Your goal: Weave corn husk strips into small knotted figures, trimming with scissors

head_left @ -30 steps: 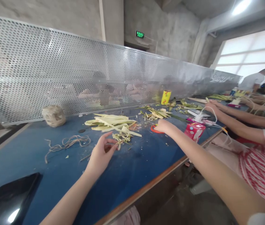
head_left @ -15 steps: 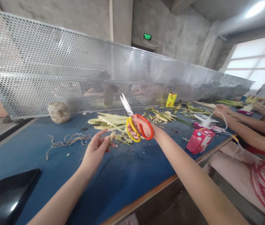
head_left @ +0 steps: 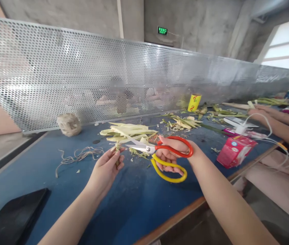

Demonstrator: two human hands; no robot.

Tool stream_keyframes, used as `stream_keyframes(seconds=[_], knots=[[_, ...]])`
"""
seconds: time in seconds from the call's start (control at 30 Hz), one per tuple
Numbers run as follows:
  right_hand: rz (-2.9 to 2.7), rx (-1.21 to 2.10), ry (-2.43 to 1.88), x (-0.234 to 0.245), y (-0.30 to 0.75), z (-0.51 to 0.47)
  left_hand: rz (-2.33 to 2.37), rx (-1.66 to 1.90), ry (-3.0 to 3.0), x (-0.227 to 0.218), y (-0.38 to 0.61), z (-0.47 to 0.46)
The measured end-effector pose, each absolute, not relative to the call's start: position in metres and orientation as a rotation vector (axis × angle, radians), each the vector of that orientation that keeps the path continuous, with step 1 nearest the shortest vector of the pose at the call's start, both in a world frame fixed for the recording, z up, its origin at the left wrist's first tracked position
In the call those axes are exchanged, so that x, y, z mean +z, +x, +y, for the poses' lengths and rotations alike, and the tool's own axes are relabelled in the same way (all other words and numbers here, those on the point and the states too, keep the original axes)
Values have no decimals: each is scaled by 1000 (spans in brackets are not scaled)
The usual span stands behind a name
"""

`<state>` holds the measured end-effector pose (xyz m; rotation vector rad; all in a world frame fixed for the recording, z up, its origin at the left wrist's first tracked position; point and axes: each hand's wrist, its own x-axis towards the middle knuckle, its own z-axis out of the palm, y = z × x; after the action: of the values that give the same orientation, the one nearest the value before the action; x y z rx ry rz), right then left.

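Note:
My right hand [head_left: 171,154] grips a pair of scissors [head_left: 160,153] with one red and one yellow handle loop, the blades parted and pointing left. My left hand [head_left: 106,168] pinches a small green-yellow leaf piece [head_left: 117,149] upright between thumb and fingers, just left of the blade tips. Both hands hover over the blue table [head_left: 139,194]. A pile of pale yellow-green leaf strips [head_left: 126,132] lies just behind them.
A ball of twine [head_left: 69,124] and loose twine [head_left: 79,155] lie at the left. A dark tablet [head_left: 14,217] sits at the near left. A red carton [head_left: 235,151], yellow can [head_left: 194,102], charger [head_left: 240,128] and another person's arms [head_left: 277,119] are at the right. Perforated metal screen [head_left: 83,75] behind.
My right hand picked the scissors up from the table, raised them, then lowered them with blades pointing left at the leaf piece. My left hand lifted the piece off the table.

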<state>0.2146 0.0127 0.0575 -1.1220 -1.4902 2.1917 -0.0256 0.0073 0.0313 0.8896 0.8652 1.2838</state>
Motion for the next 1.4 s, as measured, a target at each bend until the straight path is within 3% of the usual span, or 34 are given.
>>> stream_keyframes(seconds=[0.27,0.73,1.4], knots=[[-1275,2104,-1230,60,209,8,960,1401,837,33,-33,11],[-1822,2172,-844,42,199,16,947,1423,955,27,-29,11],[-1793,2269,-827,35,191,17,935,1461,1184,21,-28,11]])
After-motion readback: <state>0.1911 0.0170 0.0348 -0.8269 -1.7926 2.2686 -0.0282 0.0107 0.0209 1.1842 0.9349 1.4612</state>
